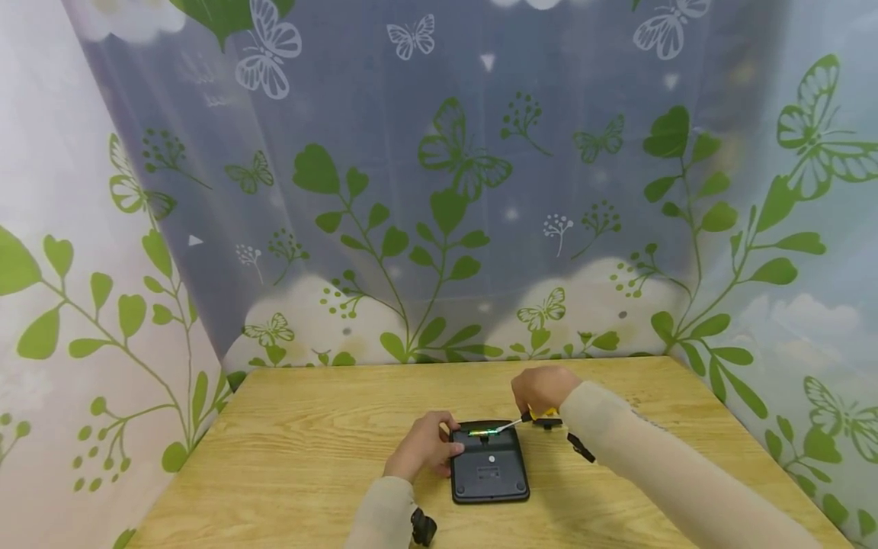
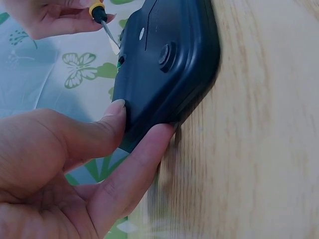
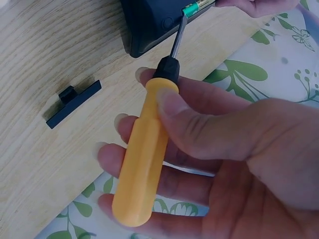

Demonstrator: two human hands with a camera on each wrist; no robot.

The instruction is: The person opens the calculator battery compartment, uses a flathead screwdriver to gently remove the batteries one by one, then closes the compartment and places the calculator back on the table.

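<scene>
A black calculator (image 1: 490,482) lies face down on the table, its back with round feet upward. In its open battery slot sits a green and gold battery (image 1: 483,433). My left hand (image 1: 425,444) grips the calculator's left edge near the slot, thumb on the back and a finger at the side. A yellow-handled screwdriver (image 3: 141,154) is held in my right hand (image 3: 239,137), thumb along the top of its handle. In the right wrist view its metal tip meets the green end of the battery (image 3: 190,9).
A small black battery cover (image 3: 75,103) with a tab lies on the wooden table (image 1: 302,450), right of the calculator and under my right hand. Behind the table hangs a cloth (image 1: 384,252) printed with leaves and butterflies.
</scene>
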